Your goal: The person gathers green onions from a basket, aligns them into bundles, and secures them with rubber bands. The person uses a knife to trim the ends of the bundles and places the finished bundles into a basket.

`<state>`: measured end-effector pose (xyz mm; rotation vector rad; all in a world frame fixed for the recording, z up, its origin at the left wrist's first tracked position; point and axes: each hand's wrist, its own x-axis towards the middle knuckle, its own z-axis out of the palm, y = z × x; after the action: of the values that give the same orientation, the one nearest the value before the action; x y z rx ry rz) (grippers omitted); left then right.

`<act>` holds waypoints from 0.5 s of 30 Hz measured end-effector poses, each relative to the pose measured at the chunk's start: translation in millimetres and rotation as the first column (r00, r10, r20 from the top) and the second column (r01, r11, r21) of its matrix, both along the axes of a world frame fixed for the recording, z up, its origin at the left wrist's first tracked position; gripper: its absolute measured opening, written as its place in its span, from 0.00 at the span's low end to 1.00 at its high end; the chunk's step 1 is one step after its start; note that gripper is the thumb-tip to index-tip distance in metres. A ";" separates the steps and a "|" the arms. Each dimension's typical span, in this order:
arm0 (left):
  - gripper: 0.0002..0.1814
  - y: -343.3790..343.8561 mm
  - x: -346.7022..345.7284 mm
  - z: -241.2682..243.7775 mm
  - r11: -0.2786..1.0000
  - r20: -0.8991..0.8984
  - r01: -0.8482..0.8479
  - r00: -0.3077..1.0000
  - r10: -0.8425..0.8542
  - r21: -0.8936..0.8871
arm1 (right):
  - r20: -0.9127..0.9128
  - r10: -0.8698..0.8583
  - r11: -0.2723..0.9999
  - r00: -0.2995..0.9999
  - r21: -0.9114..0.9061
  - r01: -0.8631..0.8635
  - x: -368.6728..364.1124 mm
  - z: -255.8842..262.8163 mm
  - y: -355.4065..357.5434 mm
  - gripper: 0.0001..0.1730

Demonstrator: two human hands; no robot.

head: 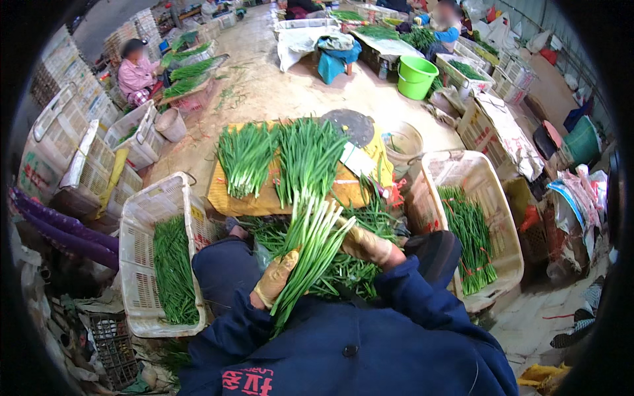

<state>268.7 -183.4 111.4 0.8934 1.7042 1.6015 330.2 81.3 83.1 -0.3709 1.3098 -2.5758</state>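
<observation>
My left hand (277, 278), in a yellowish glove, is closed around a bunch of garlic chives (317, 242) held over my lap. The pale stem ends point away from me and the green leaves hang toward my chest. At the right side of those stem ends is my gloved right hand (367, 243); its fingertips touch the stems, but whether they pinch any is hidden. Beyond, two piles of chives, a left pile (247, 158) and a right pile (309, 158), lie on a low board with a yellow cover (223, 190). Loose green leaves (346, 274) fill the space between my knees.
A white plastic crate (130, 257) with chives stands at my left, another crate (507, 247) with tied bundles at my right. Past the board are a round dark disc (349, 126), a bucket (408, 148) and a green bucket (417, 79). A person (136, 74) sits far left; others work farther back.
</observation>
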 end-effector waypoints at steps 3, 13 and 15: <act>0.25 11.4 17.8 8.7 1.000 0.559 0.016 0.829 -0.022 0.017 | 0.013 -0.028 0.954 1.000 -0.299 0.031 -23.3 42.8 -19.6 0.49; 0.25 25.3 -5.2 -4.3 0.995 0.357 -0.065 0.930 0.090 -0.080 | 0.165 -0.140 0.957 0.976 -0.231 0.176 -35.3 56.7 -24.7 0.15; 0.22 25.3 -6.3 3.7 0.988 0.461 -0.059 0.879 0.120 -0.145 | 0.206 -0.184 0.969 0.961 -0.128 0.212 -34.1 69.2 -23.0 0.15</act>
<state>262.4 -158.1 115.2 0.3246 1.4906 1.5879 296.1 58.2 152.3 -0.0109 1.1426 -2.8012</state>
